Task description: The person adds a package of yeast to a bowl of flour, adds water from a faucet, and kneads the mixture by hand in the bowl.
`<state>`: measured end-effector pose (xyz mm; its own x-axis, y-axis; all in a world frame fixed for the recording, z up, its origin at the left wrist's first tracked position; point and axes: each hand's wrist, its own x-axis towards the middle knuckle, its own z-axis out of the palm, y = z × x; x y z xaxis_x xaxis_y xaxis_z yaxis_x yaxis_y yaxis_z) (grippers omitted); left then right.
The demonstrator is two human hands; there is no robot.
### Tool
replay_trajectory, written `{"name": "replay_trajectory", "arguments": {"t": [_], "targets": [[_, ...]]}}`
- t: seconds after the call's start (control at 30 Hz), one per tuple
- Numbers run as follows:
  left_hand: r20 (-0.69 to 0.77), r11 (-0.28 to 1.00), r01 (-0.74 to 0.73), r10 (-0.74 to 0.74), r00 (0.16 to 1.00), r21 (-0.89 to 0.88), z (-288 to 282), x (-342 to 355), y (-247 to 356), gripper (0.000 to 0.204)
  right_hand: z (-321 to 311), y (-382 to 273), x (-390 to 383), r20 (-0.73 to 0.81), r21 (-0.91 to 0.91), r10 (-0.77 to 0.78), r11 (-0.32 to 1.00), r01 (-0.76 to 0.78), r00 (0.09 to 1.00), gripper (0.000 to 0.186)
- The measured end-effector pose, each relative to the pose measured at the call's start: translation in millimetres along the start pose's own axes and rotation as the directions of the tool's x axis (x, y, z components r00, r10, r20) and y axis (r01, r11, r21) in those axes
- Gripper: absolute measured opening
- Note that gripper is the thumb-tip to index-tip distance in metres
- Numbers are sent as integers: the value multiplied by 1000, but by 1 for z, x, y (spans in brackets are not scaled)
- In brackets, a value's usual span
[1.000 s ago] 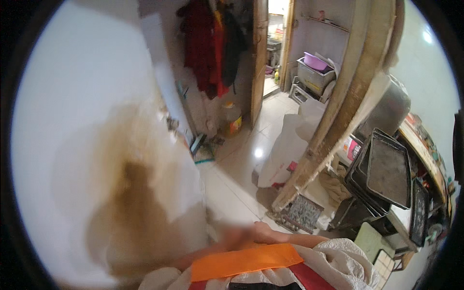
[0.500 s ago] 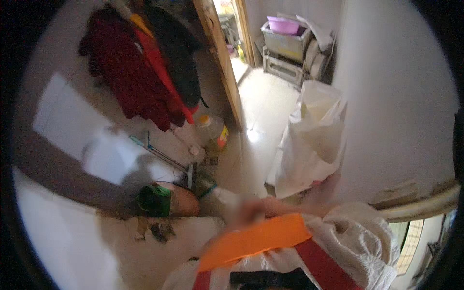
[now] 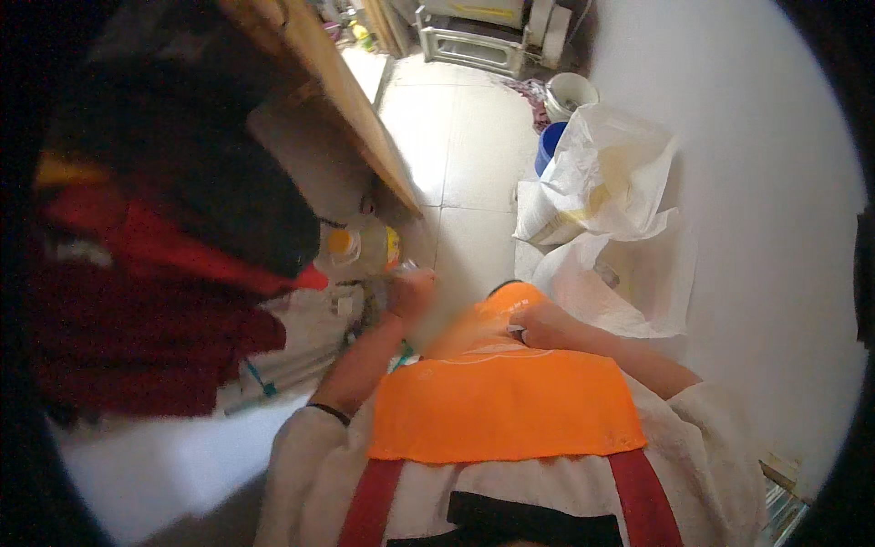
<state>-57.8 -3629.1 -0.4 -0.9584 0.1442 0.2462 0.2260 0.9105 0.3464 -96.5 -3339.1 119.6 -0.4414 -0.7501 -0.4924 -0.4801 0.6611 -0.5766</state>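
- By the orange apron (image 3: 506,410), the person's right hand (image 3: 542,325) curls, grip unclear.
- Left of it, the left hand (image 3: 412,294) blurs; cannot tell its state.
- Beyond that hand, a jug (image 3: 366,248).

Left hand (image 3: 412,294): blurred, hold indistinct. Right hand (image 3: 545,326): hold too small to tell. Blue bucket (image 3: 550,146): partly hidden by white plastic sack (image 3: 629,155). Metal-framed machine (image 3: 483,11): cut off by upper edge.
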Motion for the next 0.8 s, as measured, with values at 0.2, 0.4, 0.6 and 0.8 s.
{"name": "replay_trajectory", "arguments": {"t": [0.2, 0.4, 0.6, 0.8], "targets": [[-391, 961, -222, 142, 909, -167, -1, 186, -80, 14, 74, 186, 193, 93, 63, 88, 994, -94, 992, 31], [-407, 919, -128, -39, 913, -373, -3, 388, -98, 12, -118, 210, 273, -129, 429, -8, 901, 64, 992, 31], [-441, 904, 6, -214, 872, -427, -10, 541, -171, 12, -318, 181, 323, 33, 719, -170, 689, 95, 985, 35], [-445, 897, 26, -244, 861, -442, -31, 681, -257, 17, -422, 255, 457, 145, 774, 179, 593, -224, 973, 26]]}}
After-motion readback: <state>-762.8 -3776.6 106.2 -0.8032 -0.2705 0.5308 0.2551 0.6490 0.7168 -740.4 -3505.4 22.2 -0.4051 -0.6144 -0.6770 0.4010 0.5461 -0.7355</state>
